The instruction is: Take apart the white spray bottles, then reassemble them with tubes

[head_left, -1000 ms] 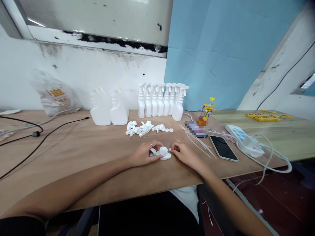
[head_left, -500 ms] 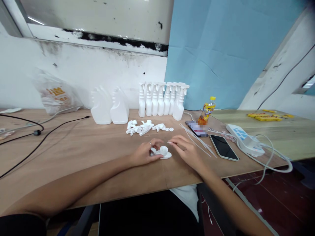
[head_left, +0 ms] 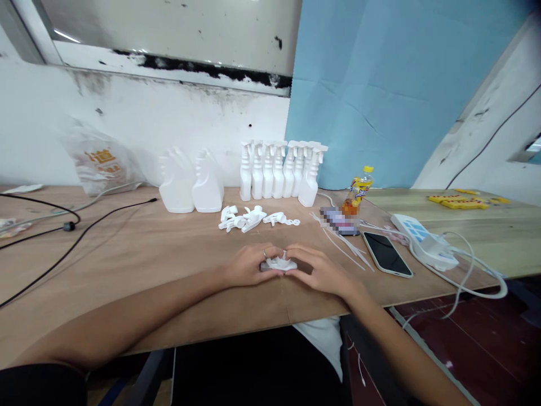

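Near the table's front edge, my left hand is closed around one side of a white trigger spray head. My right hand grips the same spray head from the other side, with its fingertips meeting those of the left. The fingers cover much of the part, and whether a small piece is pinched in the right hand cannot be made out. Just beyond the hands lies a pile of loose white spray heads, with small white rings at its right end.
White bottles with spray heads stand in a row by the wall, left of them two bottles without heads. To the right lie thin white tubes, a phone, a blurred-out device, a drink bottle and a power strip. Cables cross the left side.
My right hand has moved left and down onto the spray head. The thin white piece it pinched before no longer shows. My left hand stays in place on the spray head.
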`<state>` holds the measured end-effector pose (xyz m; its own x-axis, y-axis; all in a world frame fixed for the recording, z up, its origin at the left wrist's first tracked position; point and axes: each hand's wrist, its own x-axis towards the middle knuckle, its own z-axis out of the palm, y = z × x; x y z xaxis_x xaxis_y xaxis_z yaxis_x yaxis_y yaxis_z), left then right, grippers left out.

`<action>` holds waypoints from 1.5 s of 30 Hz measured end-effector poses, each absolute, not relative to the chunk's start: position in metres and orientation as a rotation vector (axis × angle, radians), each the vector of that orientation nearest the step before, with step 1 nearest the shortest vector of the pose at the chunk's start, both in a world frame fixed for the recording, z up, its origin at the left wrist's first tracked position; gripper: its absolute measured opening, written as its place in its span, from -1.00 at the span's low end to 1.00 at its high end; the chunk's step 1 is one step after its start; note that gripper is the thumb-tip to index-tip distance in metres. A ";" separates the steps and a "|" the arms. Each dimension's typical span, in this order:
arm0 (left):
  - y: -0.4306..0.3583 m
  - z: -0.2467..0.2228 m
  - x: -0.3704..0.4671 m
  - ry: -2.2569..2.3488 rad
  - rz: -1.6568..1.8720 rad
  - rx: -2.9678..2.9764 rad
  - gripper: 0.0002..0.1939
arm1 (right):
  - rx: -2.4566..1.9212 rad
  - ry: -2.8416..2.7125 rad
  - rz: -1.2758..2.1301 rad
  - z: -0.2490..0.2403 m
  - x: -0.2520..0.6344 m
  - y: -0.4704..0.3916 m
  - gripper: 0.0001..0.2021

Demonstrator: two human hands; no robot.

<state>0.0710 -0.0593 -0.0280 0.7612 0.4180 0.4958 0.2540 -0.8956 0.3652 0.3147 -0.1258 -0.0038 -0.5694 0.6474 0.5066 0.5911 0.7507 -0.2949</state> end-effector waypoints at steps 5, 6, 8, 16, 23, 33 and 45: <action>-0.059 -0.029 0.070 0.511 0.841 2.778 -0.63 | -0.923 -2.398 0.117 0.000 0.314 -0.123 -0.86; -0.058 -0.030 0.070 0.503 0.847 2.785 -0.65 | -0.922 -2.405 0.111 0.000 0.314 -0.122 -0.87; -0.058 -0.031 0.071 0.485 0.850 2.804 -0.67 | -0.918 -2.410 0.116 0.001 0.313 -0.122 -0.89; -0.064 -0.030 0.071 0.699 0.764 2.666 -0.64 | -1.184 -2.149 0.186 0.002 0.340 -0.110 -0.69; -0.065 -0.029 0.074 0.673 0.747 2.659 -0.67 | -2.098 -2.024 -0.554 -0.006 0.388 -0.101 -0.78; -0.068 -0.026 0.075 0.759 0.690 2.577 -0.49 | -1.895 -1.820 -0.074 0.011 0.371 -0.108 -0.87; -0.065 -0.031 0.074 0.652 0.724 2.633 -0.55 | -0.907 -1.613 0.780 0.028 0.285 -0.127 -0.77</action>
